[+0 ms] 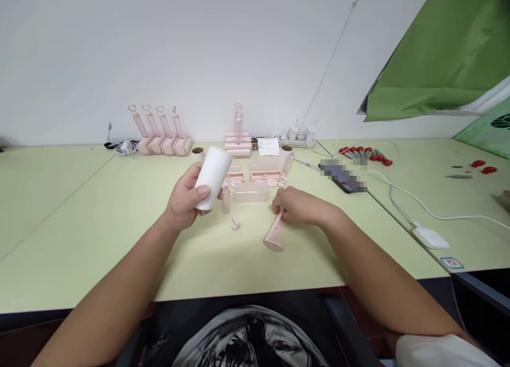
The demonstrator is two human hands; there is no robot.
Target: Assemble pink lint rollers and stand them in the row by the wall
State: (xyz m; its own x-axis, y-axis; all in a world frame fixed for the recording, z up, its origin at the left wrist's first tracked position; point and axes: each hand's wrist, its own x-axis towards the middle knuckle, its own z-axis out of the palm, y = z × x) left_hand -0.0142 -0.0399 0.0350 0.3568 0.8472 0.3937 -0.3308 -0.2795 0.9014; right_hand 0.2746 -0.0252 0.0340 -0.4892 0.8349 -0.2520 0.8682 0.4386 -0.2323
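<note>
My left hand [186, 193] is wrapped round a white paper roll [215, 177], held tilted above the table. My right hand [297, 205] is closed on one end of a pink plastic part [274, 237], whose wide curved end points toward me. Between the hands lie a translucent pink cover [252, 192], a small clear pink bottle [226, 199] and a small pink clip-like piece [235, 223]. Just beyond are pink trays [266, 176] with small round pieces. My right fingertips are partly hidden.
Several assembled pink rollers with heart-topped handles [165, 141] stand by the wall at left, others [238, 138] at centre. A phone [343, 177], a white cable with an adapter [430, 238], a power strip [298, 142] and red-handled tools [364, 154] lie right.
</note>
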